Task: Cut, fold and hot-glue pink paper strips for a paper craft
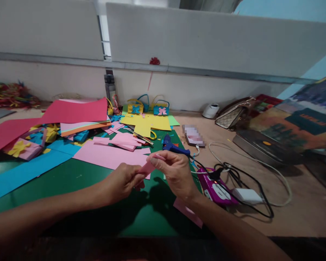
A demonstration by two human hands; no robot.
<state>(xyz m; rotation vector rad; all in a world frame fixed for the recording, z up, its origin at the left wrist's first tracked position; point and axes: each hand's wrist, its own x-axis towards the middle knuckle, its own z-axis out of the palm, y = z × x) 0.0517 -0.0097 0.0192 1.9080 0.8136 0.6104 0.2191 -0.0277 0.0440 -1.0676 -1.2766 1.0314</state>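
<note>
Above the green cutting mat [149, 226], a small strip of pink paper [147, 168] is held between my two hands. My left hand [126, 181] grips its lower end with closed fingers. At the upper end, my right hand [174, 170] pinches the paper, which curls over at the fingertips. Just behind my right hand lies a blue glue gun [175, 146]. A large pink paper sheet [105, 154] lies flat beyond my left hand, and another pink piece [188, 213] rests under my right forearm.
Small paper bags with bows, one yellow [136, 107] and one blue [161, 110], stand at the back by the yellow paper [142, 124]. Scissors [152, 135] lie before them. On the right are a purple power strip [216, 188], tangled cables, a white adapter [248, 195] and a phone [193, 135].
</note>
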